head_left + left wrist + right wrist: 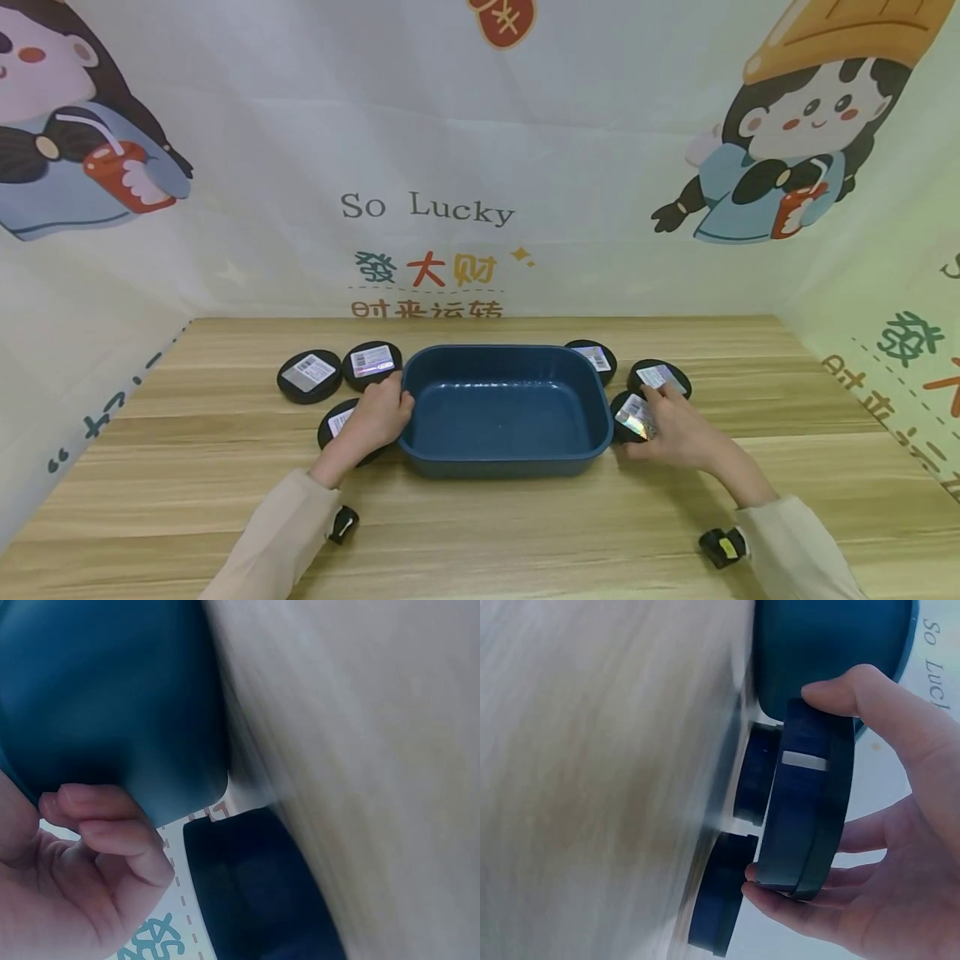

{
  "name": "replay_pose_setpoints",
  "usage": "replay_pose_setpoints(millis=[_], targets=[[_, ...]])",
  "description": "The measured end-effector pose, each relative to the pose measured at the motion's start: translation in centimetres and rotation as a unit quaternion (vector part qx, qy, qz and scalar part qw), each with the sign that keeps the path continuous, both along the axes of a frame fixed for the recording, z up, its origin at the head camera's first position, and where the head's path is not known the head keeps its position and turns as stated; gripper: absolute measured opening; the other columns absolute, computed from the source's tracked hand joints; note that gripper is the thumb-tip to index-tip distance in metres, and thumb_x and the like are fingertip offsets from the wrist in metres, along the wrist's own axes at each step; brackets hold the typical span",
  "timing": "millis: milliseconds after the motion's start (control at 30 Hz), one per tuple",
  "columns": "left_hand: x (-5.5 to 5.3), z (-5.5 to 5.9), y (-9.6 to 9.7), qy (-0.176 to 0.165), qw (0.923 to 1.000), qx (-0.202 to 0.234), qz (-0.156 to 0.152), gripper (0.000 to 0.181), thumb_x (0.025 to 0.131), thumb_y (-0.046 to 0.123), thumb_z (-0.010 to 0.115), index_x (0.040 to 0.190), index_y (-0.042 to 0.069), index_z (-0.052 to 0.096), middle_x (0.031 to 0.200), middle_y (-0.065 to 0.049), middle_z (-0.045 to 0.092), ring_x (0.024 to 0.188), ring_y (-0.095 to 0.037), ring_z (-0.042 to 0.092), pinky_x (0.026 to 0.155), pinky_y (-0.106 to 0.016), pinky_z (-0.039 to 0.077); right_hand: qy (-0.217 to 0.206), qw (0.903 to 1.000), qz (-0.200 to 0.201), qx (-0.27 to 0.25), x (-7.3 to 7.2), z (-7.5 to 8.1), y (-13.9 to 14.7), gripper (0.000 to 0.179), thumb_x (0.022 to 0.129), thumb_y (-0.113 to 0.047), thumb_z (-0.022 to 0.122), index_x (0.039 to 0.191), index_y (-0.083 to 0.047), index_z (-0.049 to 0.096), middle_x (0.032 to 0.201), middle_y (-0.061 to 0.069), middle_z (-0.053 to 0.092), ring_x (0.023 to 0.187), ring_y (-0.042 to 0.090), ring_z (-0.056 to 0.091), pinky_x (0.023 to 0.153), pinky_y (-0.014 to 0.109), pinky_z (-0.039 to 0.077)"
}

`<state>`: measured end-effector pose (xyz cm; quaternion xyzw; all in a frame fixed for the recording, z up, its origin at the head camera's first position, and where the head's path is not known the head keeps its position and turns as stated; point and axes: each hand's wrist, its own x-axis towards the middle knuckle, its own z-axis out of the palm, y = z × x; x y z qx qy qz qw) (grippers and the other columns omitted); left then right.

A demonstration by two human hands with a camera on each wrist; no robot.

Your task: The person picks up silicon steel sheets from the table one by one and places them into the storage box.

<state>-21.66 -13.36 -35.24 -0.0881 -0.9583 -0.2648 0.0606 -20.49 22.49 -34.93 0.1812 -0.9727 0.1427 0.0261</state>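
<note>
Right hand [678, 429] grips black disc [802, 799] by its edges; blue basin [502, 468] just left of that hand, held by left hand [381, 414]. Loosened edge grip could drop disc onto neighbouring disc [718, 896].

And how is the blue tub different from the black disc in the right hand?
The blue tub is a long box with rounded corners; the black disc is round and flat.
The blue tub is much bigger than the black disc.
The left hand grips the blue tub, while the right hand holds the black disc.
Both are dark-coloured.
</note>
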Motion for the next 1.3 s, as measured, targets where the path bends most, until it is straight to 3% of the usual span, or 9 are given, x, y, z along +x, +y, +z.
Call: replay_pose_setpoints(millis=[200,433,800,1300], targets=[[0.1,0.0,0.0,-0.001,1.0,-0.006,0.002,0.033,0.084,0.004,0.043,0.11,-0.017,0.046,0.088,-0.033,0.058,0.08,-0.038,0.059,0.068,-0.047,0.045,0.013,0.9994,-0.005,-0.033,0.2,0.5,0.4,0.081,0.065,-0.023,0.072,0.119,0.024,0.035,0.108,0.039,0.041,0.089,0.04,0.049,0.075,0.049,0.042],[-0.1,-0.1,0.1,-0.009,0.9999,-0.006,0.005,0.035,0.085,0.004,0.042,0.112,-0.017,0.045,0.09,-0.033,0.057,0.08,-0.037,0.059,0.069,-0.047,0.046,0.056,0.9961,0.002,-0.069,0.1,1.2,0.7,0.08,0.064,-0.02,0.072,0.119,0.023,0.035,0.104,0.033,0.044,0.083,0.034,0.048,0.07,0.044,0.043],[-0.1,-0.1,0.2,-0.01,0.9999,-0.007,0.01,0.033,0.085,0.004,0.043,0.11,-0.016,0.047,0.088,-0.032,0.058,0.078,-0.036,0.059,0.067,-0.046,0.046,0.064,0.9961,0.018,-0.058,0.2,2.8,-0.5,0.079,0.067,-0.027,0.071,0.123,0.018,0.038,0.11,0.03,0.046,0.087,0.033,0.048,0.069,0.04,0.043],[-0.2,-0.1,0.1,-0.016,0.9998,-0.006,0.01,0.032,0.085,0.004,0.042,0.11,-0.016,0.046,0.086,-0.03,0.058,0.073,-0.031,0.058,0.063,-0.043,0.046,0.047,0.9966,0.035,-0.058,-0.3,4.2,-3.5,0.083,0.069,-0.032,0.072,0.128,0.013,0.035,0.118,0.029,0.043,0.098,0.036,0.047,0.076,0.045,0.042]])
